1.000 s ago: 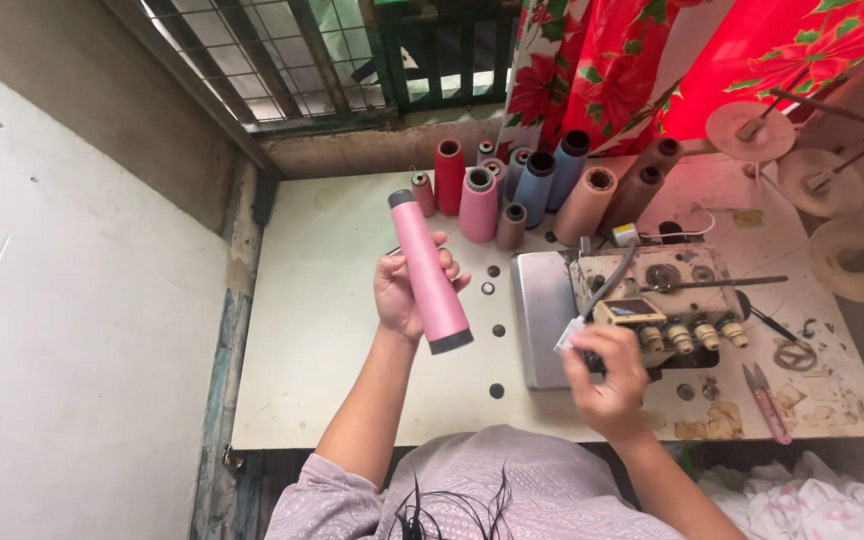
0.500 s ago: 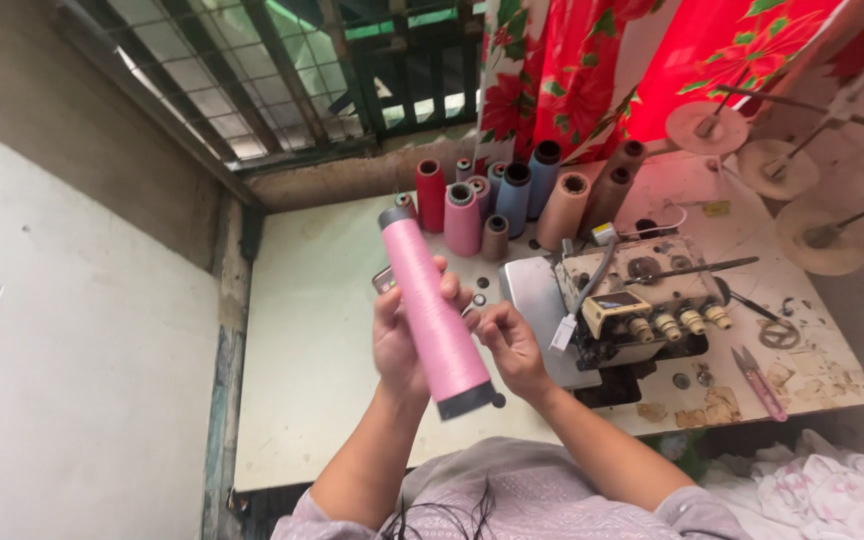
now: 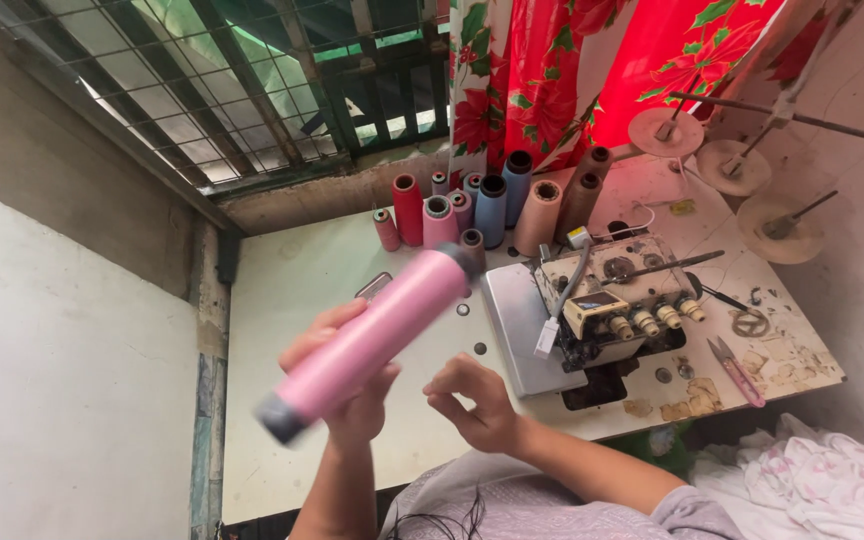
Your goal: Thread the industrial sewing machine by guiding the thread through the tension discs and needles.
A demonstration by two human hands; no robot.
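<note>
Your left hand (image 3: 352, 385) grips the pink thread cone (image 3: 372, 340) mid-body, tilted above the table (image 3: 292, 290) so its end clears; your right hand (image 3: 477, 400) hovers open beside it, fingers loosely curled, empty.

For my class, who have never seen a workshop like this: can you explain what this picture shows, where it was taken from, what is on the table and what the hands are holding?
The picture comes from a camera worn on the person's head, looking down at their own arms and a white work table. The left hand grips a long pink thread cone, tilted and blurred. The right hand is beside it, open and holding nothing. On the table sits a cream sewing machine with dials on its front. Behind it stands a cluster of spare thread cones in red, pink, blue and tan. Small pink snips lie to the right. A barred window and a red floral curtain are behind.
</note>
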